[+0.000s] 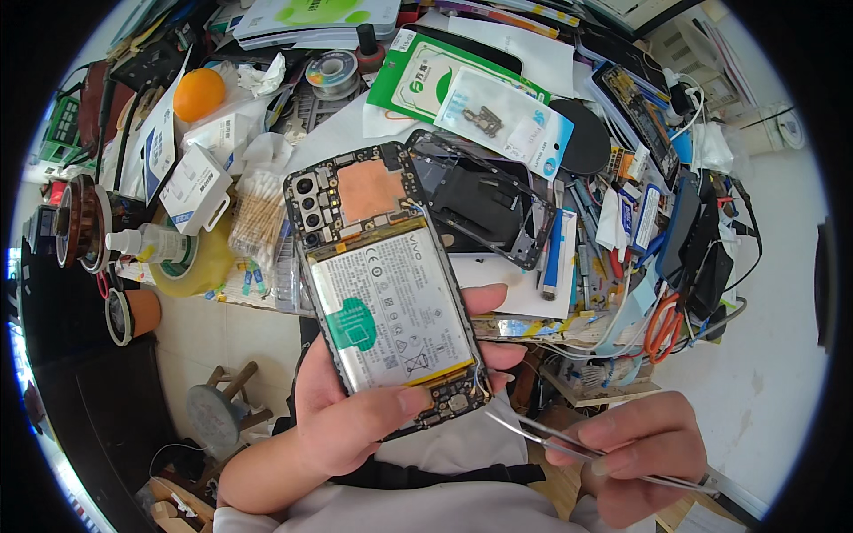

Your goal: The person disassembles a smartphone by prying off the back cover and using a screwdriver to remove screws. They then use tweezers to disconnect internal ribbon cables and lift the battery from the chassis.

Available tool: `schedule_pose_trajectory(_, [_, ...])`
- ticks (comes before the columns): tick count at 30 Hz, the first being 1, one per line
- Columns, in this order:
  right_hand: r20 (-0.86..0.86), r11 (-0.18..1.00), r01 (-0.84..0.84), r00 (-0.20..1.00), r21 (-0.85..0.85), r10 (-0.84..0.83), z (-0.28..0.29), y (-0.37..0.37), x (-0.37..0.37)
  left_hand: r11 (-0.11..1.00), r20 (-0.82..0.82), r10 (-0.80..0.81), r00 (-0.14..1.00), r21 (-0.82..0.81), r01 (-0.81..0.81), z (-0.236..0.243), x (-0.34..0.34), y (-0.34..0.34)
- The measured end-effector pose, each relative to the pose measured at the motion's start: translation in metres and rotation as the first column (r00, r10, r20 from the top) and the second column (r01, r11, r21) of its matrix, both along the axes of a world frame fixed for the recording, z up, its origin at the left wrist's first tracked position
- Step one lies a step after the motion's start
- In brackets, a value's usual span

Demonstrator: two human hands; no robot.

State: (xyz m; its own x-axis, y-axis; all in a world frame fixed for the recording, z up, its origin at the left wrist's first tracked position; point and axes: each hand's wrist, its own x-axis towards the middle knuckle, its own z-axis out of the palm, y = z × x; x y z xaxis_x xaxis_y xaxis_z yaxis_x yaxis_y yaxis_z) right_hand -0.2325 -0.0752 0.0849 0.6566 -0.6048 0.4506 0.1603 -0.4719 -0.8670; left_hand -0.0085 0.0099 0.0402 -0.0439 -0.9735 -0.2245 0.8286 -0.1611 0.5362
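Observation:
My left hand (342, 417) is closed round the lower part of an opened smartphone (386, 306), its thumb across the bottom circuit board. The phone's back is off; a silver battery (418, 302) with a green sticker, a copper-coloured patch (370, 189) and a row of camera lenses (307, 202) show. My right hand (644, 453) pinches metal tweezers (569, 444), whose tips lie close to the phone's lower right corner, by a thin cable. Whether the tips touch it I cannot tell. Behind the phone, a black phone frame (498, 191) lies on the cluttered workbench.
Left on the bench are cotton swabs (259, 211), a solder spool (332, 75), an orange (199, 94) and a small bottle (155, 242). Small packets (506, 120) lie at the back. Tools, cables and orange-handled pliers (662, 329) crowd the right. A stool (213, 413) stands below.

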Motion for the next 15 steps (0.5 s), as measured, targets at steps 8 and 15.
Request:
schedule_pose_trajectory(8, [-0.203,0.985,-0.049,0.979,-0.166,0.014,0.010,-0.002,-0.004,0.999,-0.004,0.034,0.999,-0.023,-0.035,0.001,0.000,-0.004])
schedule_pose_trajectory(15, [-0.164,0.983,-0.051,0.986,-0.175,0.022,0.007,-0.005,0.001,0.968,0.174,0.059,0.983,0.231,-0.099,0.017,-0.007,-0.011])
